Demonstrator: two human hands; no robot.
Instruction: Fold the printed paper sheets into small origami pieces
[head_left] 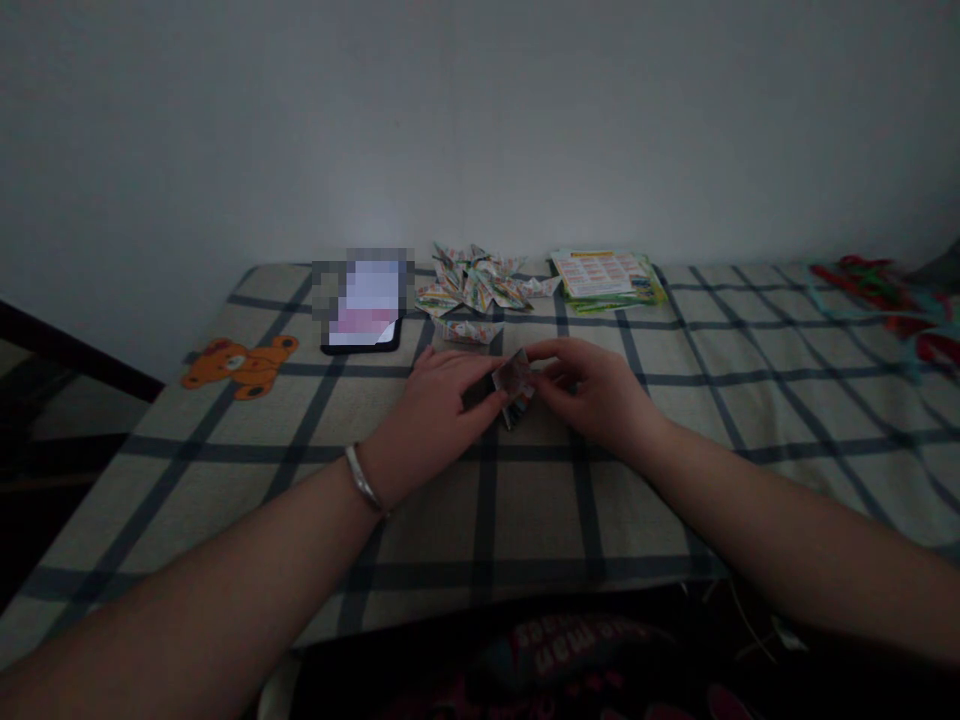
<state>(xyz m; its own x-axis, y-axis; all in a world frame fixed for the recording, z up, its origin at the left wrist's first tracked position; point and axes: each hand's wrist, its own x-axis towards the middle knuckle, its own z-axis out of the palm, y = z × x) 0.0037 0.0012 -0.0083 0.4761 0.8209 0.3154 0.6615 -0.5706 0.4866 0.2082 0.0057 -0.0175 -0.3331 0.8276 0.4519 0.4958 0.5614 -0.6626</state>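
Between my two hands is a small piece of folded printed paper [513,376], held just above the table. My left hand [448,395] pinches its left side between thumb and fingers. From the other side, my right hand [589,385] grips its right edge with thumb and forefinger. Just beyond my fingers lies a single folded paper piece [469,332]. Behind it is a loose pile of similar folded paper pieces [480,280] with pointed ends. A stack of flat printed sheets [606,278] with green edges sits to the right of that pile.
A phone [367,305] with a lit screen lies at the back left. Near the left edge is an orange bear-shaped cutout [240,367]. Red and green strips [892,300] lie at the far right on the checked tablecloth [300,520]. A wall [480,130] stands behind.
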